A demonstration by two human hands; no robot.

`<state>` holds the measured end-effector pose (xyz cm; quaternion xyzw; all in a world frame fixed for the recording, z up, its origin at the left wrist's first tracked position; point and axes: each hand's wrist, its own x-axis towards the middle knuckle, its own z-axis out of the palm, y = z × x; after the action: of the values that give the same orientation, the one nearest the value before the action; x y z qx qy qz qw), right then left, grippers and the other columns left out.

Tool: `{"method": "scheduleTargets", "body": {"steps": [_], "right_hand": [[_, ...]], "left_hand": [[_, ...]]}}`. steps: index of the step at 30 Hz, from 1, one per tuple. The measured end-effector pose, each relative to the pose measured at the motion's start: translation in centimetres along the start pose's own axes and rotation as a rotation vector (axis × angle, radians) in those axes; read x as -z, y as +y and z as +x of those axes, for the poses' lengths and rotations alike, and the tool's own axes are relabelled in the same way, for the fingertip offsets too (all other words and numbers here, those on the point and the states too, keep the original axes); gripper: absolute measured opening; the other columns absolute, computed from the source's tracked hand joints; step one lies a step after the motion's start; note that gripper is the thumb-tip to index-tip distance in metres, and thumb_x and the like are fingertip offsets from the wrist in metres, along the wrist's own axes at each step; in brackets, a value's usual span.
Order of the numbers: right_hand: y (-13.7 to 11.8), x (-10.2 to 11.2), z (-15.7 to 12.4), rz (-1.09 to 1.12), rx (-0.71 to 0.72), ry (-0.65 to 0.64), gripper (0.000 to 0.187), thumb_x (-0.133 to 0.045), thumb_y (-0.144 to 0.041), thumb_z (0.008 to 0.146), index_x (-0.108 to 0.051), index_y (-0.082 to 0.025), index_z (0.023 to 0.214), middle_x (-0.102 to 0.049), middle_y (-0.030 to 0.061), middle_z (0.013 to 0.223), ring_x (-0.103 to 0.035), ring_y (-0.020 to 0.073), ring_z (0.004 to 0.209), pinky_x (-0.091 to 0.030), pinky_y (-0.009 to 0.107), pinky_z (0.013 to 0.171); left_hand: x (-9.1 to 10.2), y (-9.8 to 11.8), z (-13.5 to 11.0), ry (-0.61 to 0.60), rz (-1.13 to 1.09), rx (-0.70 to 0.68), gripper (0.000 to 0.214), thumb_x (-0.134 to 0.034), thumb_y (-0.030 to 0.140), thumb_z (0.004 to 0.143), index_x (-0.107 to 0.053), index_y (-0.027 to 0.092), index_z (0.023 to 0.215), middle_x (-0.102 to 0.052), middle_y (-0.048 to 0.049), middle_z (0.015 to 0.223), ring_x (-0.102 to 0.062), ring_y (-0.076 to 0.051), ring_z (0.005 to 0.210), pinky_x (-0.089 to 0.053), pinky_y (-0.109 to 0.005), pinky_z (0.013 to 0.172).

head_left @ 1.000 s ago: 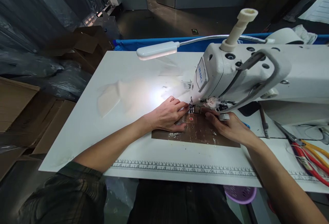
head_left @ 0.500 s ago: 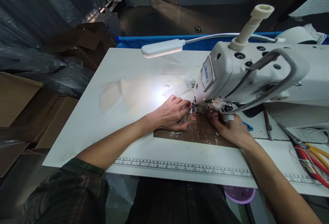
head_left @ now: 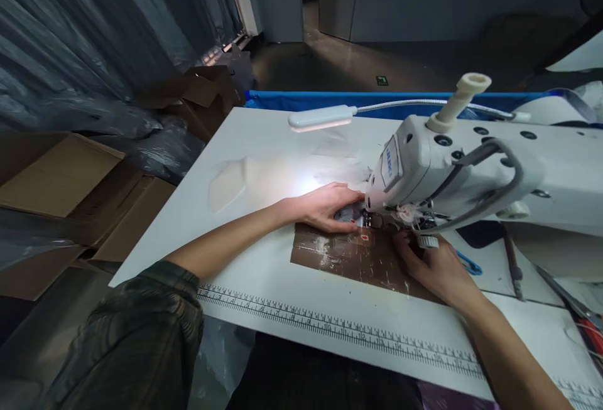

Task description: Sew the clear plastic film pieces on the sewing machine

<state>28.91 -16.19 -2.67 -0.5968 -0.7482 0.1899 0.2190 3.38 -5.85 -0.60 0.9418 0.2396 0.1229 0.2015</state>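
Observation:
My left hand (head_left: 330, 208) lies to the left of the needle area, fingers stretched toward it and thumb apart. Beneath that hand shows a small greyish, patterned piece of cloth (head_left: 347, 214), beside the presser foot (head_left: 366, 218). My right hand (head_left: 436, 269) is on the other side of the foot, fingers curled in under the head of the white sewing machine (head_left: 414, 159). Its fingertips are partly hidden, and what they pinch cannot be made out. In front of the foot lies a scuffed brown sheet (head_left: 339, 256) with a small red-marked tag (head_left: 365, 238).
A lamp (head_left: 323, 118) on a bendable neck lights the white table (head_left: 254, 253). A printed ruler (head_left: 330, 328) runs along the front edge. To the right are a blue clip-like item (head_left: 468, 264) and scissors (head_left: 565, 294). Cardboard boxes (head_left: 61, 174) stand left.
The view has tilted and shifted, so the table and machine appear lower. My left fingers look straighter than before. Both hands remain beside the presser foot.

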Motion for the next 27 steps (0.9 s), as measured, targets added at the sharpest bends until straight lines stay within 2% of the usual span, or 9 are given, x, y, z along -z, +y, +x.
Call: {"method": "scheduleTargets", "body": {"steps": [2,4,8,11,14,16,22,24,27], "right_hand": [[0.2,-0.4,-0.1,-0.023,0.032,0.019,0.025,-0.045,-0.041,0.093,-0.062,-0.023,0.089,-0.068,0.007,0.084,-0.065,0.0241,0.081,-0.048,0.033,0.07],[0.4,-0.8,-0.1,-0.037,0.055,0.041,0.026,-0.044,-0.041,0.093,-0.062,-0.022,0.091,-0.068,0.0095,0.092,-0.066,0.0254,0.087,-0.05,0.034,0.074],[0.8,-1.4,-0.1,-0.052,0.08,0.063,0.03,-0.042,-0.041,0.094,-0.063,-0.02,0.097,-0.066,0.0132,0.108,-0.066,0.0268,0.099,-0.052,0.038,0.083],[1.0,-1.5,-0.2,-0.075,0.091,0.061,0.033,-0.04,-0.041,0.094,-0.065,-0.021,0.101,-0.063,0.0132,0.116,-0.066,0.0264,0.103,-0.053,0.039,0.088],[1.2,-1.6,-0.3,-0.113,0.111,0.035,0.037,-0.038,-0.042,0.095,-0.066,-0.021,0.109,-0.064,0.0134,0.113,-0.066,0.0279,0.105,-0.053,0.041,0.089],[1.3,-1.8,-0.4,-0.129,0.135,0.027,0.042,-0.037,-0.042,0.095,-0.064,-0.02,0.117,-0.065,0.0146,0.11,-0.067,0.0293,0.103,-0.054,0.042,0.087],[1.6,-2.7,-0.5,-0.125,0.228,0.06,0.044,-0.04,-0.039,0.094,-0.062,-0.019,0.126,-0.065,0.0172,0.116,-0.068,0.0314,0.101,-0.055,0.046,0.086],[1.6,-2.9,-0.5,-0.125,0.243,0.083,0.043,-0.042,-0.037,0.094,-0.062,-0.019,0.127,-0.065,0.0169,0.118,-0.067,0.0312,0.103,-0.054,0.047,0.088],[1.7,-2.8,-0.5,-0.13,0.246,0.079,0.043,-0.042,-0.037,0.094,-0.062,-0.019,0.128,-0.067,0.0158,0.115,-0.067,0.0297,0.103,-0.053,0.046,0.09]], "left_hand": [[1.0,-1.5,1.7,0.071,0.009,0.028,0.038,-0.053,0.041,0.092,-0.06,0.016,0.12,-0.067,-0.0114,0.11,-0.062,-0.025,0.104,-0.047,-0.037,0.095],[1.7,-3.2,3.6,0.189,0.063,0.143,0.034,-0.049,0.035,0.093,-0.062,0.015,0.117,-0.067,-0.0112,0.11,-0.061,-0.025,0.105,-0.045,-0.037,0.096],[2.1,-6.1,6.9,0.151,0.1,0.436,0.041,-0.035,0.038,0.099,-0.067,0.014,0.105,-0.069,-0.0112,0.103,-0.063,-0.024,0.096,-0.048,-0.036,0.086],[2.1,-7.2,7.8,0.178,0.133,0.508,0.046,-0.033,0.043,0.1,-0.064,0.014,0.118,-0.062,-0.0152,0.122,-0.056,-0.03,0.116,-0.041,-0.044,0.1],[2.1,-7.3,7.5,0.17,0.164,0.549,0.058,-0.034,0.053,0.098,-0.043,0.019,0.144,-0.038,-0.0143,0.153,-0.031,-0.037,0.141,-0.021,-0.056,0.114],[2.0,-6.8,7.0,0.16,0.178,0.525,0.061,-0.032,0.053,0.098,-0.033,0.019,0.15,-0.026,-0.0128,0.16,-0.021,-0.035,0.147,-0.014,-0.055,0.117],[1.6,-4.7,4.9,0.145,0.191,0.371,0.042,-0.051,0.04,0.091,-0.06,0.015,0.124,-0.059,-0.015,0.129,-0.052,-0.031,0.124,-0.033,-0.046,0.11],[1.9,-4.6,4.2,0.134,0.174,0.387,0.037,-0.053,0.036,0.091,-0.062,0.017,0.12,-0.06,-0.0132,0.128,-0.053,-0.03,0.123,-0.036,-0.045,0.109],[3.1,-4.9,2.9,0.188,0.159,0.431,0.039,-0.047,0.029,0.093,-0.058,0.017,0.129,-0.054,-0.0124,0.138,-0.049,-0.027,0.13,-0.036,-0.041,0.112]]}}
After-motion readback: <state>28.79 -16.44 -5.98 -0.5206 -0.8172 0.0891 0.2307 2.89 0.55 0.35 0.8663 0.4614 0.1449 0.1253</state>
